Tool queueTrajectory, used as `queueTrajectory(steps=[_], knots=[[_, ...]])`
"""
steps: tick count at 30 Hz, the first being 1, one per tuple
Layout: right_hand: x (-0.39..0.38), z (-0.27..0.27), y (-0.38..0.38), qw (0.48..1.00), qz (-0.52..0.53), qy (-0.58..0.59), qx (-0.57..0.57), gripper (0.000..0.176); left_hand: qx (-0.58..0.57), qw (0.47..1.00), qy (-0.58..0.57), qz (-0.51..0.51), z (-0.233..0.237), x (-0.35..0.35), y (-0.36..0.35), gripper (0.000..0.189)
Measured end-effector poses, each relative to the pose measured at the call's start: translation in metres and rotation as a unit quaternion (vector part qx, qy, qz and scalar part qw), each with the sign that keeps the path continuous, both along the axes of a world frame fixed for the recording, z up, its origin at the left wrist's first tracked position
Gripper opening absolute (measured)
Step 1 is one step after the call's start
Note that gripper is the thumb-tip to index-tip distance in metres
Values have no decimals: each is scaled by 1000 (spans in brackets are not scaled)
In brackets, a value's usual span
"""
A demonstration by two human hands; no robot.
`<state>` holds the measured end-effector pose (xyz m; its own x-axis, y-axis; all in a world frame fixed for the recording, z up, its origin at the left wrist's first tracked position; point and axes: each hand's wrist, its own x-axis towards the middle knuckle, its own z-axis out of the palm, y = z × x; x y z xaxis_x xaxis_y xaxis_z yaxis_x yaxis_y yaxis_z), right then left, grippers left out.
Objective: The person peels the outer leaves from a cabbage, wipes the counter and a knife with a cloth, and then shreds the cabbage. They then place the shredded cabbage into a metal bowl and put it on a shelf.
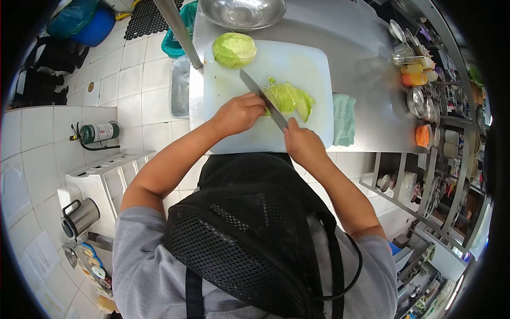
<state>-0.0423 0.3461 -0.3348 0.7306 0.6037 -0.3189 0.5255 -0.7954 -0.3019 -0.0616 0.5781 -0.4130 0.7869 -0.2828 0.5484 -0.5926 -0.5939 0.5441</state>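
Observation:
My right hand (304, 142) is closed round the handle of a kitchen knife (264, 99), whose blade points up and left across the board. Shredded cabbage (289, 99) lies against the blade's right side. On the left of the blade, my left hand (241, 113) has its fingers curled in; a bit of pale green shows under the fingertips, probably cabbage, mostly hidden. Both hands are over a white cutting board (234, 142). A larger piece of cabbage (234, 50) rests at the board's upper left corner.
A metal bowl (242, 13) stands beyond the board on the steel table (366, 69). A folded green cloth (344, 119) lies right of the board. Left of the table are a metal post (178, 32) and a lined bin (180, 87). Bowls and bottles (414, 79) line the right side.

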Motion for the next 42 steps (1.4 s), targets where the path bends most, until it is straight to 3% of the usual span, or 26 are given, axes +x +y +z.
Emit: queueTrajectory(steps=[5,11,20,26,29,35,42], knots=[[15,-9,12,999,11,-8,34,21,-2,1000,5,-4,2,-1,2,4],[3,53,-10,1000,10,20,-4,19,-6,1000,-11,-7,-2,-2,2,14],[11,-11,17,999,8,3,41,21,-1,1000,-1,-4,1,-3,3,3],[6,44,-2,1000,13,17,14,21,4,1000,-11,-2,-2,-5,3,4],[1,48,-8,1000,6,29,-2,21,9,1000,-16,0,-3,-6,3,4],[9,-7,17,999,15,14,36,21,8,1000,-5,6,1,-9,4,3],[8,39,-1,1000,21,12,19,22,-5,1000,4,5,-4,-12,5,11]])
